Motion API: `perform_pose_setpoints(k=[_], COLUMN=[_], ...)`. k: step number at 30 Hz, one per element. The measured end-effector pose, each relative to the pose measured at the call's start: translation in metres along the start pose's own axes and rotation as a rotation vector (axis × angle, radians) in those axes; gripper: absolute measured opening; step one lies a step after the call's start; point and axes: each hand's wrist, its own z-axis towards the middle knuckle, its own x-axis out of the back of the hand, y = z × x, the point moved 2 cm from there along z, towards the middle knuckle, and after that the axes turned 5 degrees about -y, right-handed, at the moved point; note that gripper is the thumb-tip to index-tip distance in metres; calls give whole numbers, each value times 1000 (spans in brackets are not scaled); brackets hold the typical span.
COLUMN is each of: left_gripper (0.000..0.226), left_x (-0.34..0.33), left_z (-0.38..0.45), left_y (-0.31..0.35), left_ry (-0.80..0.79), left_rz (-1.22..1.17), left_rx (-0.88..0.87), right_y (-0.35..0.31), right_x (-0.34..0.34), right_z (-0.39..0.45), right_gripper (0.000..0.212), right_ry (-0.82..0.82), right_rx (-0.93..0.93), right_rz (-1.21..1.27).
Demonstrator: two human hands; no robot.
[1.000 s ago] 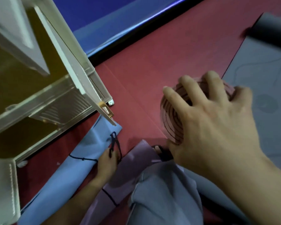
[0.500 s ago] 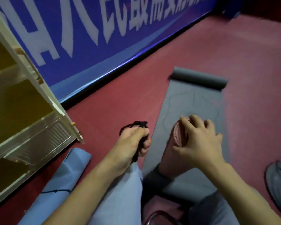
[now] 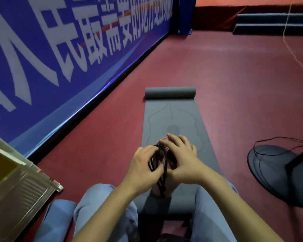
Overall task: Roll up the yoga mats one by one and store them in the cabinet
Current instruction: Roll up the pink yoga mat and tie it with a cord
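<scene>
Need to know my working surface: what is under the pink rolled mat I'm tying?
The grey mat lies under the pink roll, spread on the red floor with its far end rolled. Both hands and the black strap cover most of the roll; its exact contact is hidden.
</scene>
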Motion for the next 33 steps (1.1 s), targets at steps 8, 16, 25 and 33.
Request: perform_pose_setpoints(k=[8, 16, 25, 33], left_gripper=[32, 41, 24, 24], left_x=[-17, -12, -14, -5], left_z=[-7, -14, -3, -5], left_y=[4, 8, 3, -24], left_ry=[123, 175, 240, 336], left_rz=[128, -19, -31, -84], left_rx=[65, -2, 77, 197], right_y=[7, 28, 35, 62], right_x=[-13, -16, -36, -39], right_z=[-22, -36, -34, -23], right_gripper=[82, 70, 98, 88], right_ry=[139, 196, 320, 377], right_rx=[59, 107, -69, -102], right_rz=[242, 232, 447, 473])
